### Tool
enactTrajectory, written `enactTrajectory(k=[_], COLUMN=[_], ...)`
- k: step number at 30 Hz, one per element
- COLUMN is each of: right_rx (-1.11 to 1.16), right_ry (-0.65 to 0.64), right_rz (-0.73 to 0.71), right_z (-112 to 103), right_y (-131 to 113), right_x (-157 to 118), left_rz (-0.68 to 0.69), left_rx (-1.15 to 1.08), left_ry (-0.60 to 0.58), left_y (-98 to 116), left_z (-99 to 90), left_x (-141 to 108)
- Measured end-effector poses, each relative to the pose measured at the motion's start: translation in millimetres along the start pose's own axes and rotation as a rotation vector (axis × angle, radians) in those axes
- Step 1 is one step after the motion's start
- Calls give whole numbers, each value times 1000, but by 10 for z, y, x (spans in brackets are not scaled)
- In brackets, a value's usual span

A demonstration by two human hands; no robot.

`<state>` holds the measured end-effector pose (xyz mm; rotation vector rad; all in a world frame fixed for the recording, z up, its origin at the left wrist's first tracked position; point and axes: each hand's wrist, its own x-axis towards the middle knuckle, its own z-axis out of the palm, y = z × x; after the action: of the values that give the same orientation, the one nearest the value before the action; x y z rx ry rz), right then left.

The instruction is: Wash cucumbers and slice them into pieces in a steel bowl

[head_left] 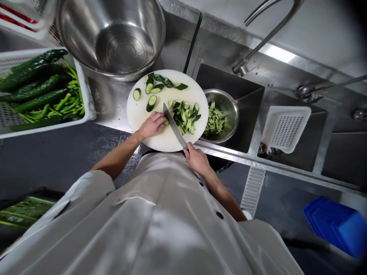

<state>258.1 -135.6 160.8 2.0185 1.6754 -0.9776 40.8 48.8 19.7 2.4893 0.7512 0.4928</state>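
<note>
On a round white cutting board (137,126), my right hand (197,158) is closed around the handle of a knife (175,126), its blade pointing away and to the left. My left hand (151,125) has curled fingers pressing a piece of cucumber (166,122) against the board, right beside the blade. Sliced cucumber pieces (186,116) lie in a heap to the right of the knife. Several thick cucumber chunks (157,88) are scattered along the far and left parts of the board. A metal bowl (233,124) just right of the board holds more cut cucumber (215,120).
A large steel basin (120,42) stands behind the board. To the left, a white basket (90,99) contains whole cucumbers (37,82) and green peppers (64,105). Sinks with a faucet (242,68) and a white strainer basket (286,128) are at right. Blue bins (335,225) sit lower right.
</note>
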Motion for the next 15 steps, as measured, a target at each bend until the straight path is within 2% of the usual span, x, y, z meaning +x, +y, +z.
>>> enactTrajectory(k=[4,10,15], right_rx=[-34,-109,-64], right_ry=[-34,-31,-51], right_rz=[0,-3,-14], right_z=[-8,-139,-189], right_y=[19,47,-19], right_x=[-43,-174,-102], left_rz=[24,-16,-7], left_rx=[-3,12,60], left_ry=[4,-20,-27], left_y=[71,13,11], left_z=[47,43,37], left_x=[-58,3,13])
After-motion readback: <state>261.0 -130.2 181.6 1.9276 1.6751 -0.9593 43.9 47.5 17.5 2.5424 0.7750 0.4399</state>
